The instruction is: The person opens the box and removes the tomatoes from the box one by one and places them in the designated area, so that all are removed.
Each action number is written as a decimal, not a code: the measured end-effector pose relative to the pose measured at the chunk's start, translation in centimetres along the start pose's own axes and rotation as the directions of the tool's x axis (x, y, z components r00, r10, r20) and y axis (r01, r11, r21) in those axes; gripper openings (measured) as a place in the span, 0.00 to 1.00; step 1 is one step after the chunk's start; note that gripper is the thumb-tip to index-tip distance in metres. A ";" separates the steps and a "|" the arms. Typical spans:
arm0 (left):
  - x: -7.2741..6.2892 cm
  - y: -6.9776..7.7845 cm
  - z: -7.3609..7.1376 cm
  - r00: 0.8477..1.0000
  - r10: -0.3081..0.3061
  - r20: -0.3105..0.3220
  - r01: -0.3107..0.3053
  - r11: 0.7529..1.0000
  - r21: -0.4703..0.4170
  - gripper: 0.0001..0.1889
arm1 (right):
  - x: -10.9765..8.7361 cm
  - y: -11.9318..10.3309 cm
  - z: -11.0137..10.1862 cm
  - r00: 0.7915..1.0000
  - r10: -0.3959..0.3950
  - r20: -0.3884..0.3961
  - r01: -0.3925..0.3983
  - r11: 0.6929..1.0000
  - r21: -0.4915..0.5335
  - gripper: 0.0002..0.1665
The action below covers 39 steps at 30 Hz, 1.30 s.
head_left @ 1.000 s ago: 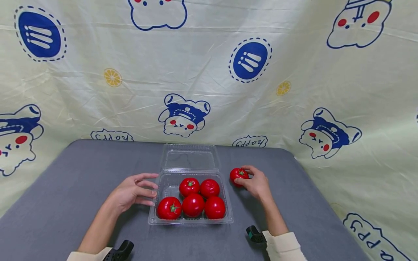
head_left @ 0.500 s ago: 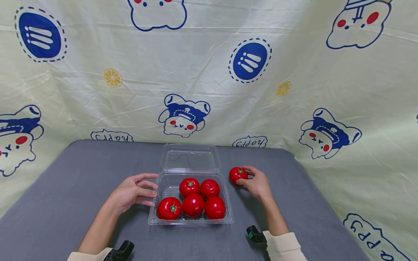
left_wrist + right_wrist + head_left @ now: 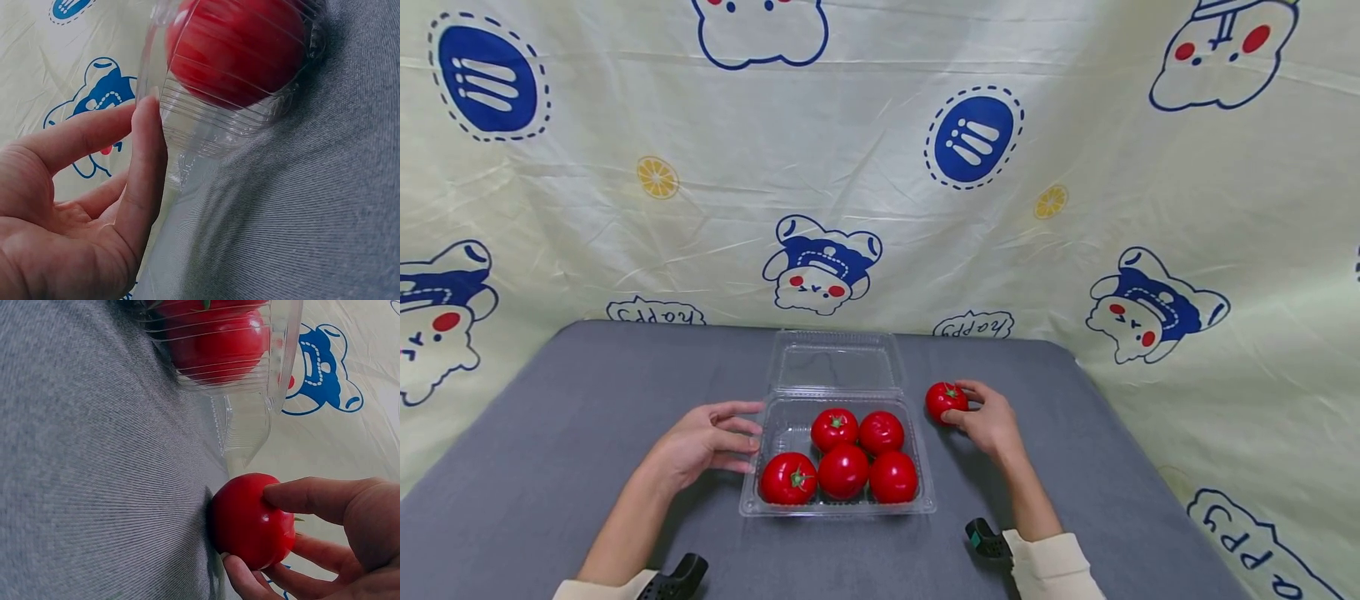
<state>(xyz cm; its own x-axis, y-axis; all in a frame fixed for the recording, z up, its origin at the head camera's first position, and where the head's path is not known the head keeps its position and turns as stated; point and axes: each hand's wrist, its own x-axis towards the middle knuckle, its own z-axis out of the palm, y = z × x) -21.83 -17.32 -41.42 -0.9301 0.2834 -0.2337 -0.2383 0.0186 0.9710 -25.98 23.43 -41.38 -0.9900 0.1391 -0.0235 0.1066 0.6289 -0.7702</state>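
Five tomatoes (image 3: 843, 472) in a container (image 3: 787, 427) on the table (image 3: 625, 383), its lid (image 3: 838, 363) behind, a sixth tomato (image 3: 942, 402) to the right

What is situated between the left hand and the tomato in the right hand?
In the head view, the clear container with five tomatoes lies there.

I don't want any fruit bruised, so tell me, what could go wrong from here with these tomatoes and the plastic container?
The smooth, round tomato outside might slip and roll, since only the fingers of the right hand hold it. The clear container could slide if bumped, as the left hand is at its side without gripping around it. The five tomatoes inside might shift, because there is open space in the back-left corner.
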 end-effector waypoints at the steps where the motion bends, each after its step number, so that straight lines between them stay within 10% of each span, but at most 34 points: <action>1: 0.0 0.0 0.0 1.000 0.001 0.000 -0.001 1.000 0.004 0.34 | 0.0 0.0 0.0 1.000 0.002 0.001 -0.002 1.000 -0.001 0.38; 39: 0.1 -0.2 0.8 0.997 0.018 -0.075 -0.016 0.999 0.033 0.37 | 0.1 0.2 0.2 1.000 -0.005 -0.028 0.004 1.000 -0.003 0.36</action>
<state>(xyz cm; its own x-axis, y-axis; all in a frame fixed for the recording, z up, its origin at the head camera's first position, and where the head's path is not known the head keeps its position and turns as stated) -21.71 -16.55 -41.57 -0.9527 0.2108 -0.2191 -0.2142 0.0461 0.9757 -26.09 23.39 -41.66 -0.9875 0.1576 -0.0021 0.1025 0.6320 -0.7682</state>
